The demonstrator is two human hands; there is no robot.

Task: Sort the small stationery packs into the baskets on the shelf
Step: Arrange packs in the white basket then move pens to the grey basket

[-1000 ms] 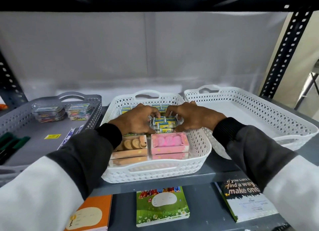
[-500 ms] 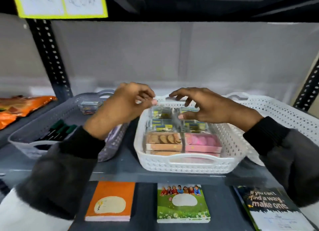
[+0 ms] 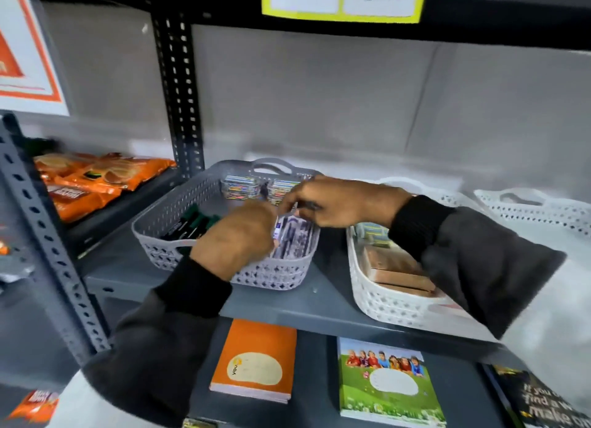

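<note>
A grey basket (image 3: 153, 226) stands on the shelf left of centre. It holds colourful small packs (image 3: 240, 187) at the back, green markers (image 3: 195, 218) on the left and flat purple-white packs (image 3: 295, 237) on the right. My left hand (image 3: 236, 239) is inside it, fingers curled on the edge of a flat pack. My right hand (image 3: 339, 204) hovers over the basket's right rim with fingers bent; blur hides what they pinch. To the right, a white basket (image 3: 377, 295) holds brown boxes (image 3: 395, 269) and small packs (image 3: 371, 232).
A second white basket (image 3: 531, 208) sits at the far right. Orange snack bags (image 3: 96, 178) lie on the neighbouring shelf beyond the black upright (image 3: 179, 101). Notebooks, orange (image 3: 256, 360) and green (image 3: 387, 383), lie on the shelf below.
Both hands have left the middle white basket and moved left over the grey basket. The view has swung left and come closer to the shelf.
</note>
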